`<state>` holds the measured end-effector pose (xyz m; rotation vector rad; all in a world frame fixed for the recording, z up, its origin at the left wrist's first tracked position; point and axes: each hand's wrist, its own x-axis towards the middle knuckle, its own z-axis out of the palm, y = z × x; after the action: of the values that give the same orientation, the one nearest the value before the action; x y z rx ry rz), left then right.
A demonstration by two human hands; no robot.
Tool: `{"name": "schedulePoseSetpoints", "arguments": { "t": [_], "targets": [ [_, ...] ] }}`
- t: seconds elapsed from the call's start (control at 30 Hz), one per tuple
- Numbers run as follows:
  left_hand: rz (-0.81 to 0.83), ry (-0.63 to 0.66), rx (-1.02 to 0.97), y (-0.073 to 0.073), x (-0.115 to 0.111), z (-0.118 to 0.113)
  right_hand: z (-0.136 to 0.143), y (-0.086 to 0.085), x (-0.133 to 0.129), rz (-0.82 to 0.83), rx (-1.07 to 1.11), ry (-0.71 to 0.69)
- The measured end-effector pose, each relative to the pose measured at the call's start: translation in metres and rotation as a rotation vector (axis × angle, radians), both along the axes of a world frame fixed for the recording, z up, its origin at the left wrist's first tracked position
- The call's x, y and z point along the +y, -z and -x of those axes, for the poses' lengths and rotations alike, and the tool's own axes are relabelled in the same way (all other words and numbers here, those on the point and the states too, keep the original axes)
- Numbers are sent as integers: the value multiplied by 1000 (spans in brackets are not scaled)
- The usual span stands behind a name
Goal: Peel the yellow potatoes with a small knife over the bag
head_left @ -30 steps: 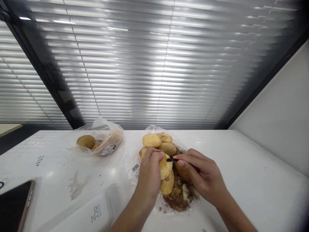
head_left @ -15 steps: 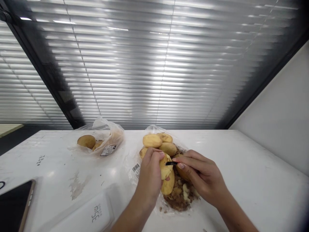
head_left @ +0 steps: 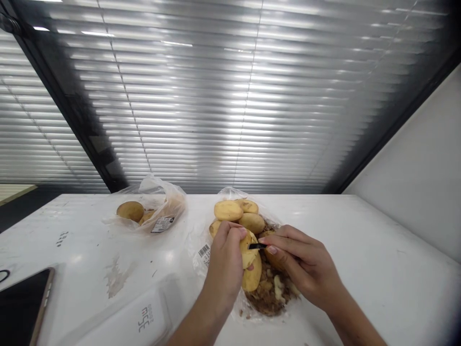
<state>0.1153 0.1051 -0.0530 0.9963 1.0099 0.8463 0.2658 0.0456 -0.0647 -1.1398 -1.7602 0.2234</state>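
My left hand [head_left: 226,264] is closed around a peeled yellow potato [head_left: 248,251], holding it above a plastic bag. My right hand [head_left: 304,259] pinches a slim black tool [head_left: 257,246] whose tip touches the potato's surface; the fingers hide the rest of it, so its exact kind cannot be made out. Behind and below my hands, several peeled potatoes [head_left: 228,210] lie on the clear plastic bag [head_left: 197,254]. A heap of brown peelings [head_left: 266,297] with some pale scraps lies on the same bag, under my right hand.
At the left back, another plastic bag [head_left: 176,204] holds unpeeled potatoes [head_left: 130,211]. Nearer on the white table [head_left: 173,259] lie a white power bank [head_left: 126,317] and a phone [head_left: 21,307]. A window with blinds [head_left: 216,96] rises behind the table.
The view has shifted very slightly. Both hands keep their hold, and the tool's tip stays on the potato with barely any change in angle.
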Motion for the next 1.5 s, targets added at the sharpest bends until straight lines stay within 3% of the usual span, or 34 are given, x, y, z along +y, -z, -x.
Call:
{"name": "schedulePoseSetpoints", "arguments": {
  "t": [0.57,1.27,1.5],
  "targets": [
    [-13,-51,8,-5,-3,0,-1,-4,0,-61,-32,40],
    [64,5,-62,-7,-3,2,-3,0,0,-13,14,19],
    [83,14,-94,-1,-3,-2,-1,3,1,12,-7,-10]
  ]
}}
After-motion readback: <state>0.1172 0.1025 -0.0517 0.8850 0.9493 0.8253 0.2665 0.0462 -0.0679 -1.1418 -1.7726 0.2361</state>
